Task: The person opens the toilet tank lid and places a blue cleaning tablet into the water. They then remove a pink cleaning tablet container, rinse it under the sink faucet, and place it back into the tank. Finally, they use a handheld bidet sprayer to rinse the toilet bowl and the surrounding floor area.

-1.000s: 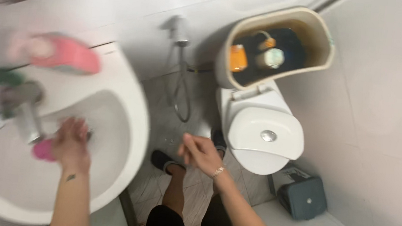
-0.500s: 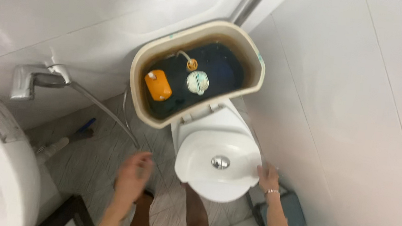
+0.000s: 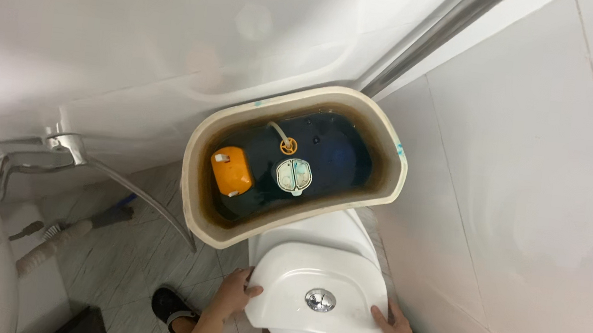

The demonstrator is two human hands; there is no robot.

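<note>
I grip the white lid (image 3: 316, 293) with my left hand (image 3: 233, 293) and right hand (image 3: 391, 325), long side across, below the open tank (image 3: 196, 178) holding dark water, an orange float (image 3: 230, 170).

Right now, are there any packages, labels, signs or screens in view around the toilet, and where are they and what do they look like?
None: no package, label, sign or screen shows.
Nearest things: the left hand and right hand grip the white tank lid, an oval with a chrome button.
Open tank: cream, rust-stained inside, dark water, an orange float at its left side.
</note>
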